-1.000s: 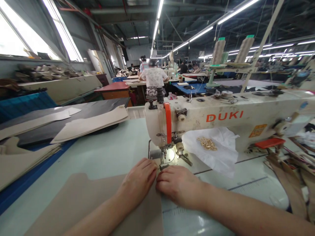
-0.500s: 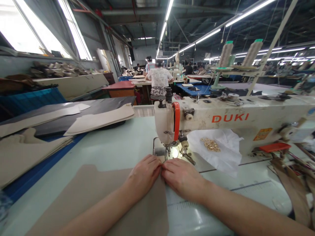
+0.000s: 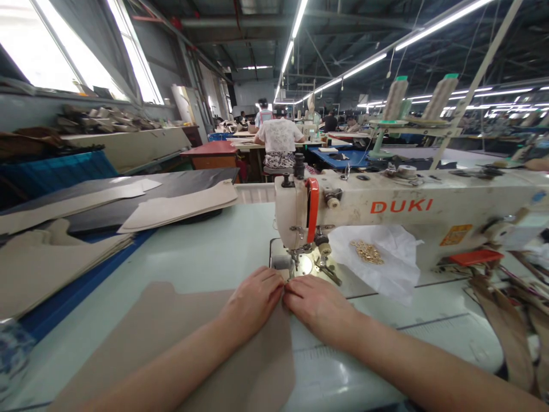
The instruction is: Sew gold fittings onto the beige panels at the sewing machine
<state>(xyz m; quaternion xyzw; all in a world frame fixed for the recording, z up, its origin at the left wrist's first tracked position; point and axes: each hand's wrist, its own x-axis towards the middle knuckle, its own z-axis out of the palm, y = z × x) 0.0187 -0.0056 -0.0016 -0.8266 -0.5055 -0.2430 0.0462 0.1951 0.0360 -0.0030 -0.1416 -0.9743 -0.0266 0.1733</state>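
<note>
A large flat taupe fabric panel (image 3: 189, 320) lies on the pale green table in front of a sewing machine (image 3: 398, 197). My left hand (image 3: 255, 297) rests on the panel, its curled fingers pinching the upper right edge just before the needle area (image 3: 295, 260). Right beside it, my right hand (image 3: 319, 309) closes its fingertips on the same edge, and the two hands touch or nearly touch. A small pale strip (image 3: 281, 274) shows beyond the fingertips at the needle plate. The fingers hide the pinched spot itself.
Small gold-coloured metal pieces (image 3: 366, 252) lie on a white sheet (image 3: 394, 274) under the machine arm. Stacked beige panels (image 3: 184, 206) are at the left. Brown straps (image 3: 506, 320) hang at the right, thread cones (image 3: 394, 100) stand behind, and a person (image 3: 278, 137) sits ahead.
Both hands keep their grip near the needle, and the panel lies almost as before. The whole view has shifted slightly.
</note>
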